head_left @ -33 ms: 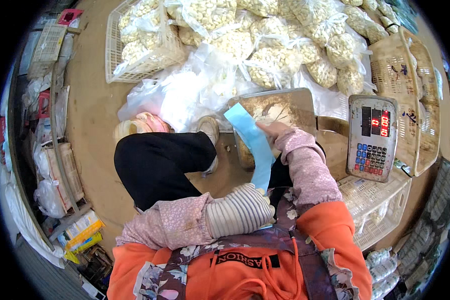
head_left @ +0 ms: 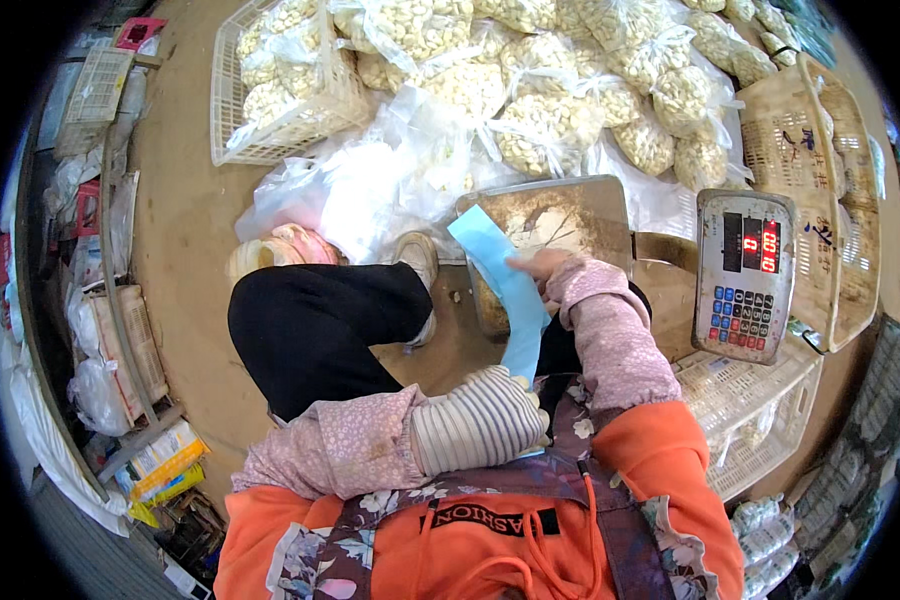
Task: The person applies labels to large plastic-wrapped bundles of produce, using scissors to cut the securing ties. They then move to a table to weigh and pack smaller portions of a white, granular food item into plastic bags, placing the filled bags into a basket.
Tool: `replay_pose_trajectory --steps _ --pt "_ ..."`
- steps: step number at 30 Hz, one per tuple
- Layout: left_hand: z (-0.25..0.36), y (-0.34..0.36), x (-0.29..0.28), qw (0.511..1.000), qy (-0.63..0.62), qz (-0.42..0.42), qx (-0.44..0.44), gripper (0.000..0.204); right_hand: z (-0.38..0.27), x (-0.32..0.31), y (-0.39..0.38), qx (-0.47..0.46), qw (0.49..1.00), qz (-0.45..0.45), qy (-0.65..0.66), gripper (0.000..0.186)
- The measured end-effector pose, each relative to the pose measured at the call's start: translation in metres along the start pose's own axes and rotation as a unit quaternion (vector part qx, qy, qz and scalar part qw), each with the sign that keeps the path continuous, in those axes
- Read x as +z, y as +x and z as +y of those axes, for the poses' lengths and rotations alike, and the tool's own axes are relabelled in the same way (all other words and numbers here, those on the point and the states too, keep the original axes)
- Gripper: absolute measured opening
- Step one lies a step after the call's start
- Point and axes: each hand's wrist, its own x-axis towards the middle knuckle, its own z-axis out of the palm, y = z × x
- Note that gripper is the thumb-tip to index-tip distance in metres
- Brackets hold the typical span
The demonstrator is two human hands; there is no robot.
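A long light-blue strip, paper or thin plastic, slants up from my lap toward the scale. My left hand, in a striped glove, is closed around its lower end. At the strip's upper right edge is my bare right hand, fingers drawn together and seeming to pinch that edge; the fingertips are partly hidden. Beyond the strip lies the worn metal platform of a scale. Its display unit, with lit red digits and a keypad, stands to the right.
Clear bags of pale, bean-like pieces are heaped at the back. A crate of such bags stands back left; another crate is at right, with a white crate below the display. Cluttered shelving runs along the left.
My right hand has shifted slightly; its finger has drawn back from over the strip to its edge. The left hand and the strip stay almost in place.
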Motion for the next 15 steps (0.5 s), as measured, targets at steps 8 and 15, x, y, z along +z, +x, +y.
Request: replay_pose_trajectory --steps 8,15 --pt "-0.062 -0.034 -0.010 0.587 -0.612 0.482 -0.221 0.031 -0.072 -0.015 -0.103 -0.354 0.784 0.028 0.509 0.014" --pt "-0.099 -0.050 -0.036 0.624 -0.716 0.244 -0.197 0.062 -0.110 0.027 -0.192 -0.600 0.725 0.304 0.146 0.013"
